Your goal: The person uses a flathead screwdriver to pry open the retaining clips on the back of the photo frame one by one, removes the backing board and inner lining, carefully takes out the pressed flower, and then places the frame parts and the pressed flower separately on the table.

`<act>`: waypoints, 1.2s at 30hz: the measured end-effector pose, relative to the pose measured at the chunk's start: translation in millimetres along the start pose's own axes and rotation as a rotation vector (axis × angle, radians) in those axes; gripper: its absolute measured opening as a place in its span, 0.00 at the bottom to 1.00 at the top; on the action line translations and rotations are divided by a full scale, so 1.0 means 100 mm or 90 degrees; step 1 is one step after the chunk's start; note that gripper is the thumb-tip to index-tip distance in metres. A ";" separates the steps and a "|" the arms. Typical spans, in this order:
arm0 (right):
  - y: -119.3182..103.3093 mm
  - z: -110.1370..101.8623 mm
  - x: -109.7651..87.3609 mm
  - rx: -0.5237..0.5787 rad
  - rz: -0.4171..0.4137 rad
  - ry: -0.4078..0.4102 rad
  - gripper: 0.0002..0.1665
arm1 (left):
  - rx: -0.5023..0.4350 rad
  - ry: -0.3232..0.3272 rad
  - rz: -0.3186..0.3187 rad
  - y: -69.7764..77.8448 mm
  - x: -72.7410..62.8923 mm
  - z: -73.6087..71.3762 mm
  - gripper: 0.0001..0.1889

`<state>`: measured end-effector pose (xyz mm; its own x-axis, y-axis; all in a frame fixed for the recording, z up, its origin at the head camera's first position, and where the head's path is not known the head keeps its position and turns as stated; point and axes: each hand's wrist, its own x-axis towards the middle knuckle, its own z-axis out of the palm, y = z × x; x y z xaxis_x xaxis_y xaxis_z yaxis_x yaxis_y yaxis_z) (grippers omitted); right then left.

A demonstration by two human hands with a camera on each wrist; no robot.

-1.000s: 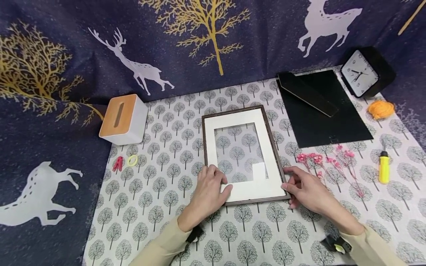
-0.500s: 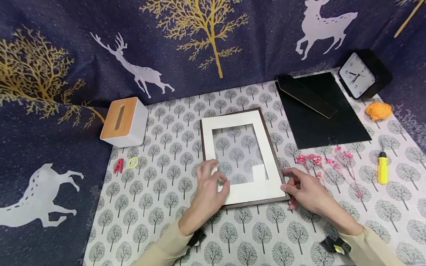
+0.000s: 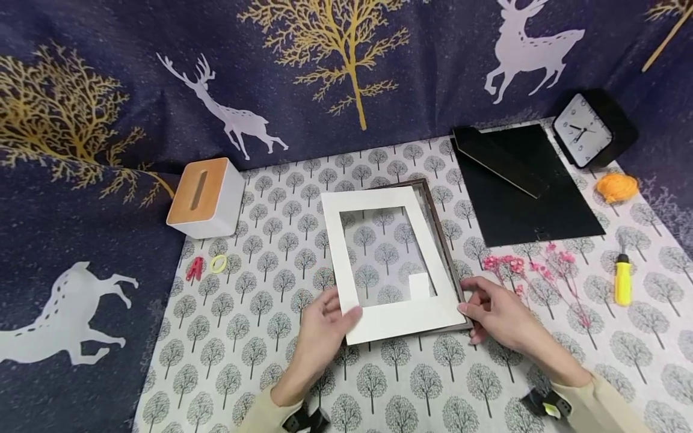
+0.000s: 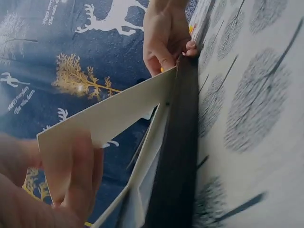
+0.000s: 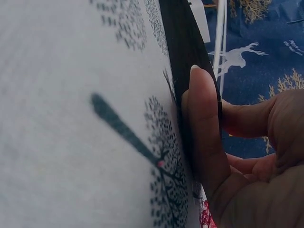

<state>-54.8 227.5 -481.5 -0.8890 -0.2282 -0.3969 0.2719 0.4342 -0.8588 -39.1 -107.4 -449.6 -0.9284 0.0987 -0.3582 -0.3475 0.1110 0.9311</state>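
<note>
A white picture mat (image 3: 403, 320) with a rectangular window is tilted up on its left side over a dark wooden picture frame (image 3: 445, 246). My left hand (image 3: 320, 322) pinches the mat's lower left edge between thumb and fingers. In the left wrist view the mat (image 4: 109, 107) slants away from the frame's dark side (image 4: 175, 156). At the frame's lower right corner, my right hand (image 3: 498, 310) grips the frame with thumb and fingers. The right wrist view has those fingers (image 5: 202, 109) against the frame's dark side.
A black backing board (image 3: 533, 210) with a stand, a clock (image 3: 587, 129), orange yarn (image 3: 617, 187), pink dried flowers (image 3: 503, 264) and a yellow-handled screwdriver (image 3: 623, 282) lie right. A tissue box (image 3: 208, 198), red letter A (image 3: 195, 269) and yellow ring (image 3: 218, 263) are left.
My left hand has taken hold of the mat's left edge and lifted that side out of the frame, leftward. My right hand has stayed at the frame's lower right corner.
</note>
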 end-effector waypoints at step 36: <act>-0.02 0.01 0.01 0.041 0.018 -0.012 0.37 | -0.282 0.250 0.026 -0.02 -0.01 -1.21 0.10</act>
<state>-55.6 225.8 -480.7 -0.8734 -0.2338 -0.4272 0.3208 0.3837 -0.8659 -53.6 -226.9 -442.8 -0.8922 -0.2891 -0.3471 -0.2533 -0.3161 0.9143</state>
